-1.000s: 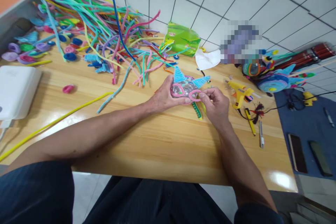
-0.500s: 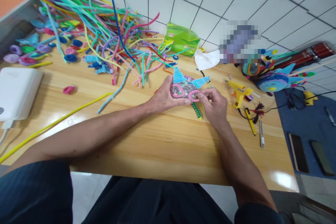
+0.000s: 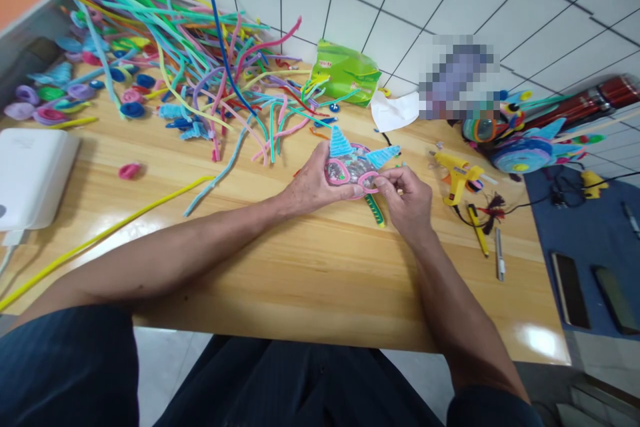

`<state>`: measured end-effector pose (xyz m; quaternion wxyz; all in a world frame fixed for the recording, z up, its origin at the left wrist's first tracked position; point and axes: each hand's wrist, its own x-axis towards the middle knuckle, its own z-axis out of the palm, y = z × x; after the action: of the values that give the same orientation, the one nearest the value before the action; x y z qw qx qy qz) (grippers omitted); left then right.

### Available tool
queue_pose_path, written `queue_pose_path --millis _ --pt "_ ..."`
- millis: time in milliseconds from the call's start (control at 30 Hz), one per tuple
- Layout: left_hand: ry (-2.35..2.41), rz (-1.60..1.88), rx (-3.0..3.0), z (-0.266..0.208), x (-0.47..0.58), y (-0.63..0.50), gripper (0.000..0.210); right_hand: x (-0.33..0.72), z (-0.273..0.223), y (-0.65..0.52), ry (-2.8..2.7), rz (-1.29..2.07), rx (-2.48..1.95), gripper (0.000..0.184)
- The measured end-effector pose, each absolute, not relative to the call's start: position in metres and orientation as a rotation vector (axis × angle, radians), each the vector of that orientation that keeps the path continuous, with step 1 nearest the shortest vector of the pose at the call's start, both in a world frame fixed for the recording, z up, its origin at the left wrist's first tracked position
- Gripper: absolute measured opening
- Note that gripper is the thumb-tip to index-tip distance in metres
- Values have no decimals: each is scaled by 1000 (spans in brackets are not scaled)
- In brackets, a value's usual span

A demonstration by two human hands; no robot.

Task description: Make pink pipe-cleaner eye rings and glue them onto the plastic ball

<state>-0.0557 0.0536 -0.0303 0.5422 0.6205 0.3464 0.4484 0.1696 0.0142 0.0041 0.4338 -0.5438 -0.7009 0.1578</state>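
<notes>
My left hand (image 3: 317, 183) is closed around a clear plastic craft figure (image 3: 356, 161) above the table. Two light-blue pipe-cleaner triangles stick up from its top like ears. On its near face, one pink pipe-cleaner loop (image 3: 337, 172) sits beside my left fingers. A second pink pipe-cleaner loop (image 3: 369, 179) lies to the right, its outer edge pinched between the thumb and fingertips of my right hand (image 3: 407, 197). Under the figure a green and yellow striped strip (image 3: 374, 209) pokes out toward me; whether it is attached is hidden.
A big heap of pipe cleaners (image 3: 200, 53) covers the back left. A green packet (image 3: 345, 73) stands by the wall. To the right lie a yellow glue gun (image 3: 456, 177), a yellow marker (image 3: 479, 230) and a utility knife (image 3: 500, 255). A white power bank (image 3: 33, 177) sits far left.
The right pink loop has shifted slightly left, closer against the figure, with my right fingertips still on it. The left hand's hold looks the same. The view has moved slightly.
</notes>
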Motion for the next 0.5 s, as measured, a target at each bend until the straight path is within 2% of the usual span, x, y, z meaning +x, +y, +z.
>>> queue_pose_path --millis 500 --pt "750 1091 1402 -26 -55 52 86 169 3 14 -1721 406 -1401 15"
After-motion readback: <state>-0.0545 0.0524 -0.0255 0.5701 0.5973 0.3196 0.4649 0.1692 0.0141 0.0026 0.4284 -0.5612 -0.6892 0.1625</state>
